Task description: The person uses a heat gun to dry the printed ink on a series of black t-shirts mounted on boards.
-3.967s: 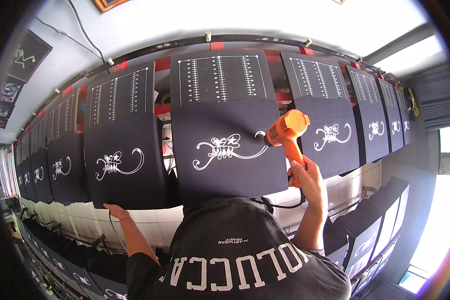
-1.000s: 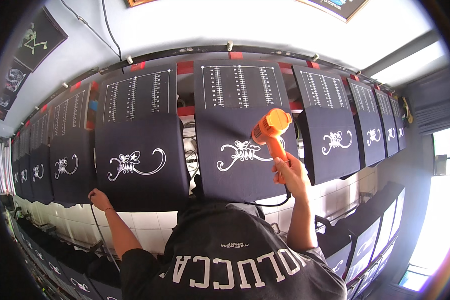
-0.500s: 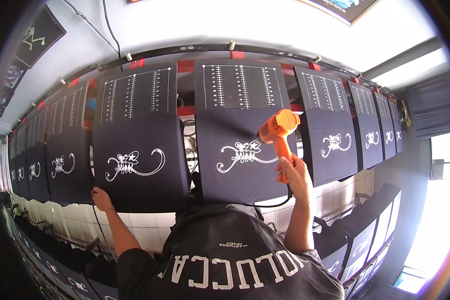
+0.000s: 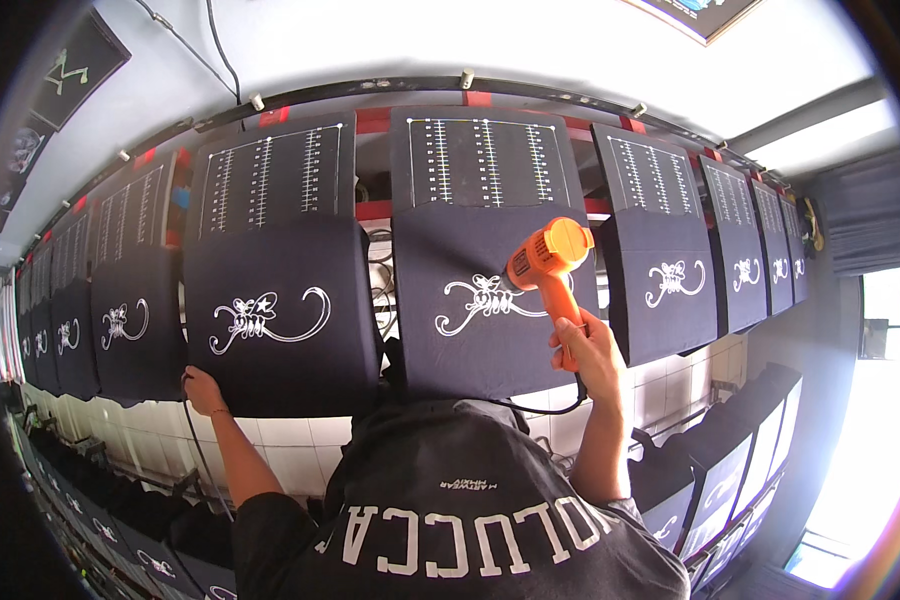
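My right hand (image 4: 587, 352) is wrapped round the handle of an orange heat gun (image 4: 552, 258). Its dark nozzle points left and down at the white scorpion-like print on a black fabric piece (image 4: 460, 370), covering part of the design. A dark cord (image 4: 570, 408) loops from the handle toward my body. At the lower left, my left hand (image 4: 206, 391) is closed beside the bottom corner of the neighbouring black fabric piece (image 4: 270, 385), which bears the same print. A thin cord (image 4: 198, 445) runs down from those fingers and appears gripped in them.
Several similar printed fabrics on boards (image 4: 675, 310) curve away on both sides. White ruled markings cover the boards' upper parts (image 4: 485, 160). Behind them runs a dark rail (image 4: 390, 84). Another row of boards (image 4: 720, 480) stands below, and a bright window (image 4: 860, 430) lies right.
The heat gun has shifted slightly left, and its nozzle now overlaps more of the print. My left hand stays by the same corner, slightly higher in view. The whole view has shifted a little.
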Demonstrator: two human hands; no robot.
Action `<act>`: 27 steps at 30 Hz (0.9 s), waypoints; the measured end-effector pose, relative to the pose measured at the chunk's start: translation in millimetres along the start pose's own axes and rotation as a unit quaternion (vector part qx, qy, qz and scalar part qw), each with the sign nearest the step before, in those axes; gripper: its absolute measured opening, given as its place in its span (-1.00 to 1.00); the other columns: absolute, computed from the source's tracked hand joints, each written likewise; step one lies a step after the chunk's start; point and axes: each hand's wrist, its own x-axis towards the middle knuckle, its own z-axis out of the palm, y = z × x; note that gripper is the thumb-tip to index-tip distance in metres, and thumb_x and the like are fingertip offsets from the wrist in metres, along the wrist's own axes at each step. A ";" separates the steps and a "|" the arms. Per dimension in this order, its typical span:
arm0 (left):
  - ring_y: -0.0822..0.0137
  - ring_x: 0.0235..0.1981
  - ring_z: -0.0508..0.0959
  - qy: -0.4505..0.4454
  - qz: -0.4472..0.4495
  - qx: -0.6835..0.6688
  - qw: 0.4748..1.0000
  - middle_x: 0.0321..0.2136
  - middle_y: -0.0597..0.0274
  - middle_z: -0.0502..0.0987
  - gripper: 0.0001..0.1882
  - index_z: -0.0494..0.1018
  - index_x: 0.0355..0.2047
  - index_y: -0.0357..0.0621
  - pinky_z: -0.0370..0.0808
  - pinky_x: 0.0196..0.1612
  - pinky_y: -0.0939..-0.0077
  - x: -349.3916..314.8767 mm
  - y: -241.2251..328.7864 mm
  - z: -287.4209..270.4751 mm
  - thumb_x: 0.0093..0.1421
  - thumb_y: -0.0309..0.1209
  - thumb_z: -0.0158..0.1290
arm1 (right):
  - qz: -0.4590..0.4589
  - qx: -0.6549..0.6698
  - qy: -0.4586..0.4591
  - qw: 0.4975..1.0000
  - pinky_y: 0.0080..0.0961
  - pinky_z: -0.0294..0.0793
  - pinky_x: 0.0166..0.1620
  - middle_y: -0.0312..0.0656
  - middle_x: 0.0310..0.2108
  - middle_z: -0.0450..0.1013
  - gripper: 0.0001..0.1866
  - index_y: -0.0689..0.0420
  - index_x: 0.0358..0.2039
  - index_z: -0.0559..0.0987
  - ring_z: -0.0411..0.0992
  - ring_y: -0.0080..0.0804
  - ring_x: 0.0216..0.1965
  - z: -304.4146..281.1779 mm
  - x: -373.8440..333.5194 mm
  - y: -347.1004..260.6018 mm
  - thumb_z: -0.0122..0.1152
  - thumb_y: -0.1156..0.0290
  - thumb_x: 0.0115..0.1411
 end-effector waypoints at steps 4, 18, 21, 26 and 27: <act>-0.28 -0.09 0.54 0.007 -0.004 -0.001 1.000 -0.09 -0.22 0.57 -0.32 0.53 -0.07 -0.33 0.46 -0.01 -0.08 1.7 -1.0 3.0 0.33 0.02 -0.39 | -0.006 -0.030 0.022 0.999 -0.67 0.44 -0.51 -0.24 -0.48 0.46 -0.61 0.29 -0.03 0.48 0.40 -0.63 -0.61 6.2 -3.3 0.9 0.17 0.24 0.29; -0.28 -0.09 0.55 -0.005 -0.012 0.004 1.000 -0.09 -0.26 0.56 -0.30 0.54 -0.09 -0.35 0.45 -0.01 -0.08 2.9 -0.6 2.3 0.32 0.04 -0.37 | 0.001 -0.031 0.016 0.999 -0.67 0.42 -0.52 -0.28 -0.49 0.43 -0.63 0.26 -0.03 0.48 0.38 -0.64 -0.62 0.7 -18.8 4.0 0.15 0.25 0.30; -0.26 -0.05 0.54 -0.006 -0.017 -0.011 1.000 -0.05 -0.30 0.53 -0.30 0.51 -0.05 -0.36 0.44 0.04 -0.05 -4.2 3.0 -2.6 0.31 0.05 -0.34 | 0.001 -0.009 -0.017 1.000 -0.66 0.41 -0.50 -0.27 -0.47 0.44 -0.63 0.26 -0.01 0.48 0.39 -0.65 -0.59 6.3 -11.2 -1.0 0.14 0.26 0.31; -0.19 -0.06 0.55 0.108 -0.007 -0.067 0.992 -0.08 -0.17 0.56 -0.42 0.37 0.12 -0.23 0.45 0.03 -0.02 -35.6 20.8 -9.5 0.27 -0.05 -0.21 | -0.017 -0.032 -0.037 0.999 -0.65 0.42 -0.49 -0.26 -0.46 0.44 -0.60 0.27 0.00 0.47 0.40 -0.63 -0.58 21.4 -1.5 -3.7 0.13 0.21 0.31; -0.17 0.03 0.49 0.095 -0.018 -0.041 0.995 0.00 -0.10 0.50 -0.41 0.25 0.19 -0.23 0.41 0.09 0.00 -39.6 21.0 -12.9 0.26 -0.09 -0.17 | -0.016 -0.042 -0.043 0.998 -0.64 0.43 -0.49 -0.26 -0.46 0.44 -0.59 0.28 -0.02 0.48 0.40 -0.61 -0.59 21.5 -0.5 -6.4 0.13 0.18 0.32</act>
